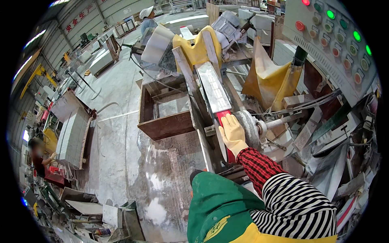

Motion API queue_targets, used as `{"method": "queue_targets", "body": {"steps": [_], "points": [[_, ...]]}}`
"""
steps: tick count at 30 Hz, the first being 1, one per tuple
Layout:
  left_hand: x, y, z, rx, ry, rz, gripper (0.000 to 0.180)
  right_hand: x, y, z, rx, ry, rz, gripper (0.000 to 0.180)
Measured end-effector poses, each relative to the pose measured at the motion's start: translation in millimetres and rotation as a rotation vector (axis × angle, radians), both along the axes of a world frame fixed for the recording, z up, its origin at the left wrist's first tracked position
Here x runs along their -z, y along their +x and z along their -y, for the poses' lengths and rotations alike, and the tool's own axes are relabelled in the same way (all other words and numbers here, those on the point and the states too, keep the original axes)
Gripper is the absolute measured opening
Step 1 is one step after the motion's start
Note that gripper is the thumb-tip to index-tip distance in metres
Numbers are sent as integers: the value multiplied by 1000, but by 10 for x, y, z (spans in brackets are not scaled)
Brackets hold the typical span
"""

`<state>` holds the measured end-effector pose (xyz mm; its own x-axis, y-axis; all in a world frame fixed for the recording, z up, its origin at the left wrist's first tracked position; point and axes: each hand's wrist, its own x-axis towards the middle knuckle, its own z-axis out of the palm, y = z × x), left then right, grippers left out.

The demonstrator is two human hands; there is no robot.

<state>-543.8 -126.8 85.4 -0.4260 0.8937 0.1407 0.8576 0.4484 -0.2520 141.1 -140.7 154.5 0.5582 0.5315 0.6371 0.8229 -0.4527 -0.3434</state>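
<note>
My right hand (234,131), in a pale yellow glove, lies with its fingers stretched out on a red strip (230,157) of a narrow machine bed. Just beyond the fingertips, a long light-coloured stone slab (212,87) rests on that bed, its far end near a yellow flexible sheet (197,47). Close to the right of the glove sits a grey roller wheel (248,129) on a metal shaft (283,120). A checked cuff and a striped sleeve cover my right arm. My left hand is out of sight.
A control panel (314,38) with lit buttons hangs at upper right. Left of the bed stands a rusty metal box (168,126). Stone offcuts (308,128) crowd the right side. A slab stack (73,137) and a person (40,160) are far left; another person (146,22) stands behind.
</note>
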Motion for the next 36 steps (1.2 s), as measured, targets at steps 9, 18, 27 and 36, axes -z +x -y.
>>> {"method": "queue_targets", "body": {"steps": [9,18,27,36], "points": [[562,-426,-60,104,256,335,60,51,-57,61,4,38,104,35],[444,-392,-53,73,73,53,59,83,-145,129,8,24,118,39],[327,-247,-44,8,52,35,58,129,-215,178,18,30,132,42],[205,-125,-18,35,116,60,50,165,-277,226,8,50,134,43]]}}
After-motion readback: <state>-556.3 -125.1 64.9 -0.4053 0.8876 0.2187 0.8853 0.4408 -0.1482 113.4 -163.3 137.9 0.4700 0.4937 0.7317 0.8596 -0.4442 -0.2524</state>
